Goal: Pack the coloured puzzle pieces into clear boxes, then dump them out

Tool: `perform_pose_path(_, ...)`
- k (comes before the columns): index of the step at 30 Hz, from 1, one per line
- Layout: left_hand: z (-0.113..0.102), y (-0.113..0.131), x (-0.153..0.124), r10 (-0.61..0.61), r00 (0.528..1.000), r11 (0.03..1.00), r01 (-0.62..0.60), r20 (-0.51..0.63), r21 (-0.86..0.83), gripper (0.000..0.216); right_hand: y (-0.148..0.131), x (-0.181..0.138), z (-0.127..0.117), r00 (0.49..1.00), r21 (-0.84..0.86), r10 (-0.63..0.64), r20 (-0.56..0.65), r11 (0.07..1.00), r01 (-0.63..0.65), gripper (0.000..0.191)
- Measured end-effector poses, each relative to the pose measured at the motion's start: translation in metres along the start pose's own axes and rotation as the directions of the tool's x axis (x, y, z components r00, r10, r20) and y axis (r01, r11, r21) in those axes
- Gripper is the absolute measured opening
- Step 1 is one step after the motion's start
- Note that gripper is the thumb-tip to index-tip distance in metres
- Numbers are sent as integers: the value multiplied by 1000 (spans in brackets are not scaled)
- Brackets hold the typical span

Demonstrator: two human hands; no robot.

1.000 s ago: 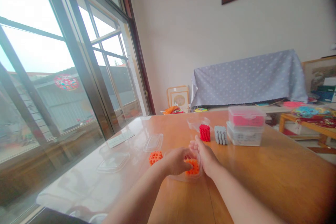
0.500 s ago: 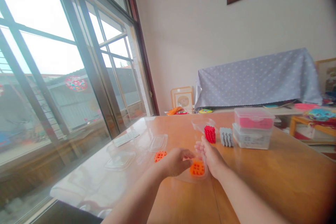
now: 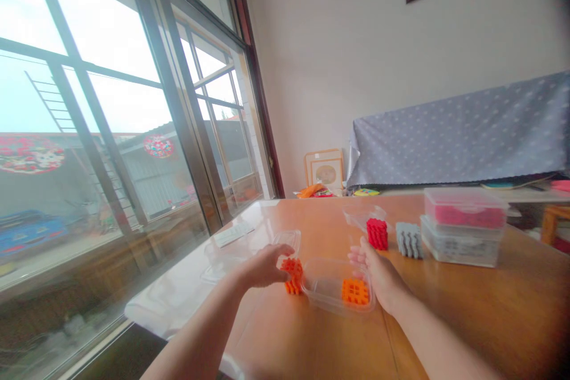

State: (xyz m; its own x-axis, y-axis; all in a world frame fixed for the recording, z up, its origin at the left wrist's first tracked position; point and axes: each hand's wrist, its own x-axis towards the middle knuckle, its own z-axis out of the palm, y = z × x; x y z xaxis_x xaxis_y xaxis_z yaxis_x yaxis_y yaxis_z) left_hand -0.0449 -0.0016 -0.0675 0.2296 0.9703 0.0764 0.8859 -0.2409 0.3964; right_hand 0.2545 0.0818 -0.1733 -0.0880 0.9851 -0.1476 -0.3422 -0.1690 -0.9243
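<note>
My left hand [image 3: 267,265] is at the left side of a stack of orange-red plastic lattice blocks [image 3: 293,278], thumb and fingers apart around its upper part; whether they press on it is hard to see. A clear plastic container [image 3: 320,304] stands just right of that stack. Inside it, at the right end, lies an orange lattice block [image 3: 355,292]. My right hand [image 3: 380,273] rests along the container's right side, fingers stretched out by the far right corner, gripping nothing that I can see.
Behind my right hand stand a red block stack [image 3: 377,234] and a grey block stack [image 3: 408,240]. Two stacked clear boxes [image 3: 463,243] are farther right. A clear lid [image 3: 289,241] lies at the left. Tall windows [image 3: 146,101] line the left side.
My left hand has moved left, from over the container to the orange-red stack. The orange block stays in the container. My right hand stays beside it. The camera view has turned left.
</note>
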Motion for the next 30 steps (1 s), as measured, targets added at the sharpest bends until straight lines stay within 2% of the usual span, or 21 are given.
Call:
perform_pose_path(6, 5, -3, 3, 9, 1000, 1000, -10, -28, -17, 54, 0, -2, 1, 1000, -27, 0, -1, 1000, 0, 61)
perform_pose_path(9, -1, 10, 4, 26, 996, 999, -29, -86, -26, 49, 1, -2, 2, 1000, -36, -2, -2, 999, 2, 61)
perform_pose_path(12, -1, 33, 8, 77, 991, 997, -80, -109, -24, 45, 1, -2, 3, 1000, -42, -10, 2, 999, 10, 62)
perform_pose_path(15, 13, 59, 18, 138, 989, 989, -140, -53, -40, 41, 1, -3, 3, 1000, -49, -22, -3, 999, 22, 63)
perform_pose_path(21, 60, 96, 45, 204, 975, 978, -199, 87, -66, 42, 0, -3, 3, 1000, -22, -26, -14, 999, 26, 63)
perform_pose_path(25, 77, 104, 53, 167, 977, 985, -160, 129, -65, 45, -3, -4, 4, 1000, 13, -21, -12, 1000, 21, 64)
perform_pose_path(30, 84, 105, 53, 160, 982, 987, -155, 99, -51, 45, -6, -5, 5, 1000, 0, -12, -15, 1000, 12, 65)
